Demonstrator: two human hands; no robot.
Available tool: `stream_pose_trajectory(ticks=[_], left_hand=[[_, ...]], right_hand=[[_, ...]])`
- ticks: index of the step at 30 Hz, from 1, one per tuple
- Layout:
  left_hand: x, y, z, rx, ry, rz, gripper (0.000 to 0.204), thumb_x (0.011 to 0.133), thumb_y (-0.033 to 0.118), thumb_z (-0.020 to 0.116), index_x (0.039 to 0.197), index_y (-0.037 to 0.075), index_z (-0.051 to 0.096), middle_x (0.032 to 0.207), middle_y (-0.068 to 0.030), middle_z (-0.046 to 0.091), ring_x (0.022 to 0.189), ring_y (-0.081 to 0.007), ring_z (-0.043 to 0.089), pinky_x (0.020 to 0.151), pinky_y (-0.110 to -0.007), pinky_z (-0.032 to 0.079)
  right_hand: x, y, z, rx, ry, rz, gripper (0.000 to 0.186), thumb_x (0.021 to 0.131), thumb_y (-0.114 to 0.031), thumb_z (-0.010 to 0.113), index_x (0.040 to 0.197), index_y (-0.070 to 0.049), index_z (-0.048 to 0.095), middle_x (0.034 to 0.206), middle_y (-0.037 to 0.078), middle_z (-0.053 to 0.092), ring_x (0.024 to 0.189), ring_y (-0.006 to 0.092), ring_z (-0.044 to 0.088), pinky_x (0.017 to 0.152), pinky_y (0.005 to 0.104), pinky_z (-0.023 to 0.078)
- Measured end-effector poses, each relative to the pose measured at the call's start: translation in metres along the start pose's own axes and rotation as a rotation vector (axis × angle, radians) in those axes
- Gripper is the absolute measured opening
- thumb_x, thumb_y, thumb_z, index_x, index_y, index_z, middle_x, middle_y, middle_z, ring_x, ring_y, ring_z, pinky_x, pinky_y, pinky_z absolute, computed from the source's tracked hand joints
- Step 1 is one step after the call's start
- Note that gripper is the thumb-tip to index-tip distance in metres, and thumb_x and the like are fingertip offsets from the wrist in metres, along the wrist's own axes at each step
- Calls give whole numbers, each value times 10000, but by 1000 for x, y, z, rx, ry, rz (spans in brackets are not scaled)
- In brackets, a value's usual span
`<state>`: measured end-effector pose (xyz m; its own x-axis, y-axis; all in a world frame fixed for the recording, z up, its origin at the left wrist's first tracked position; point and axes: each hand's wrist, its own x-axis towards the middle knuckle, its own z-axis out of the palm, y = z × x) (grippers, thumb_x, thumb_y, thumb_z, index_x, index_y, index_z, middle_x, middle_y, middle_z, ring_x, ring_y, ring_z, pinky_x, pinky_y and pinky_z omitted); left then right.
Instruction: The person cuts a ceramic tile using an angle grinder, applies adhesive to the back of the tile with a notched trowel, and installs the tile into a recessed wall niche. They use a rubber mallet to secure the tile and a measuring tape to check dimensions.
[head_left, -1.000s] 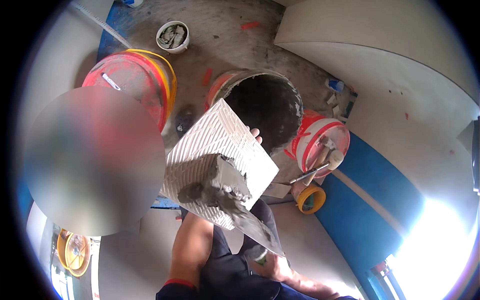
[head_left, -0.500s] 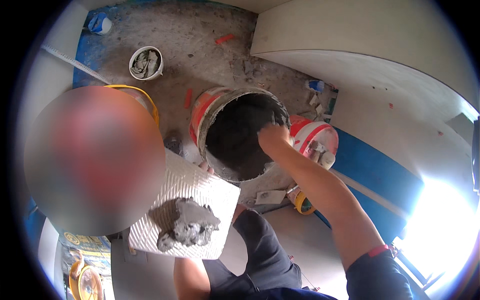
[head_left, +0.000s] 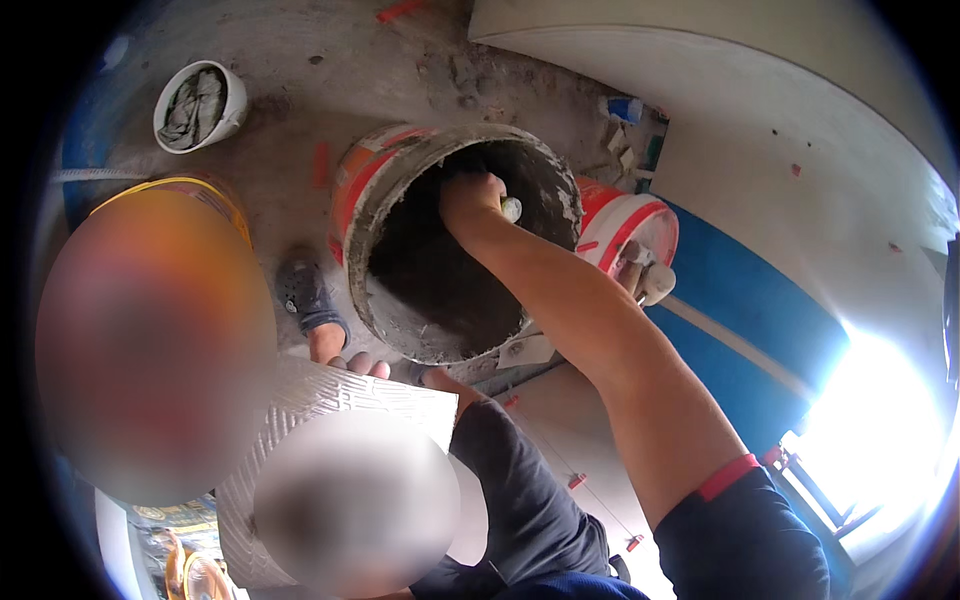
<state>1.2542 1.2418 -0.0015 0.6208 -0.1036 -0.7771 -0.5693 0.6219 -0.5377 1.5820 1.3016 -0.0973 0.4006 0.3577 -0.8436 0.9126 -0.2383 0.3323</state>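
My right hand [head_left: 472, 200] reaches into a large bucket [head_left: 365, 185] of dark grey mortar [head_left: 430, 265]. Its fingers are closed round a hand tool, whose pale rounded handle end [head_left: 511, 209] sticks out; the working end is hidden in the bucket. A white tile with a ribbed back [head_left: 330, 388] lies over my lap, supported by my left hand [head_left: 362, 366]. Only the fingertips show, curled over the tile's far edge. A blurred patch covers the tile's middle, so the mortar there cannot be made out now.
A red-and-white bucket [head_left: 622, 222] with tools on it stands right of the big one. Far left is a white pail [head_left: 236, 105] holding grey material. A yellow-rimmed bucket [head_left: 225, 200] stands left, partly behind a large blur. My shod foot [head_left: 303, 290] is beside the mortar bucket.
My right hand has moved left and deeper toward the bucket's far side. The view has shifted, and the tile with my left hand appears lower and further left.
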Motion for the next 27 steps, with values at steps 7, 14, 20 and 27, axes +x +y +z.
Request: stream_pose_trajectory(ticks=[7, 14, 20, 27], left_hand=[[-15, 24, 9, -1523, -80, -461, 565, 1030, 495, 394, 1480, 155, 372, 1438, -56, 437, 1382, -252, 386, 1206, -487, 258], [-22, 29, 30, -2208, 173, -999, 550, 1031, 484, 399, 1483, 175, 366, 1417, -25, 446, 1372, -231, 394, 1210, -475, 257], [-18, 30, 30, -2178, 209, -1044, 538, 1031, 475, 403, 1486, 191, 360, 1400, 1, 454, 1363, -214, 401, 1214, -464, 257], [-14, 28, -6, -1835, 32, -475, 504, 1041, 442, 396, 1455, 154, 387, 1246, 31, 478, 1271, -129, 433, 1208, -348, 260]], right_hand=[[-14, 11, 9, 268, 32, -50, 274, 879, -262, 599, 1023, -98, 764, 1088, 136, 731, 1044, 278, 703, 844, 374, 565], [-31, 28, 7, 573, -29, -87, 489, 872, -483, 606, 1023, -38, 743, 1082, 182, 716, 1066, 321, 680, 894, 401, 554], [-53, 20, 33, 852, -106, 59, 556, 858, -515, 627, 1055, -5, 732, 1067, 218, 711, 1052, 361, 677, 914, 409, 546], [-74, 17, 29, 954, -42, 20, 569, 795, -507, 659, 878, 52, 728, 909, 266, 703, 937, 392, 691, 853, 425, 555]])
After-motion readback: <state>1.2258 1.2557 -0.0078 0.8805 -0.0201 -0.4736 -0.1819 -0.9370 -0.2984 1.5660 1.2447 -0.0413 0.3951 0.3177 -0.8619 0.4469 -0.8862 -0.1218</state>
